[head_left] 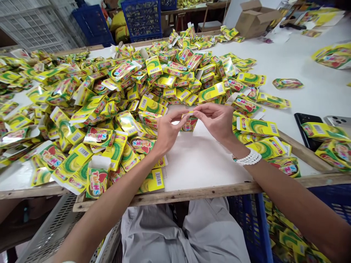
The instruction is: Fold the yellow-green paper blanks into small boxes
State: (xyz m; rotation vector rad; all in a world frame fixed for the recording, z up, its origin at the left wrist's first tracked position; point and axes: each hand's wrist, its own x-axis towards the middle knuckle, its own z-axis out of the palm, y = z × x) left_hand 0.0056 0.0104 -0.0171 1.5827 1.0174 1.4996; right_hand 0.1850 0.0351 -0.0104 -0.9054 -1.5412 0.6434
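Note:
Both my hands meet over the white table (203, 164), pinching one small yellow-and-green carton (189, 123) by its top flap. My left hand (167, 132) grips the carton's left side with thumb and forefinger. My right hand (215, 120), with a white bead bracelet (248, 159) at the wrist, pinches the flap from the right. The carton hangs upright between them, its lower part showing red fruit print. A large heap of the same cartons (109, 98) lies just beyond and to the left of my hands.
Two phones (308, 126) lie at the right near the table's wooden edge (192, 193). A blue crate (274, 226) with cartons stands below right, a grey crate (52, 230) below left. A cardboard box (253, 18) and blue crates (142, 18) are at the far side.

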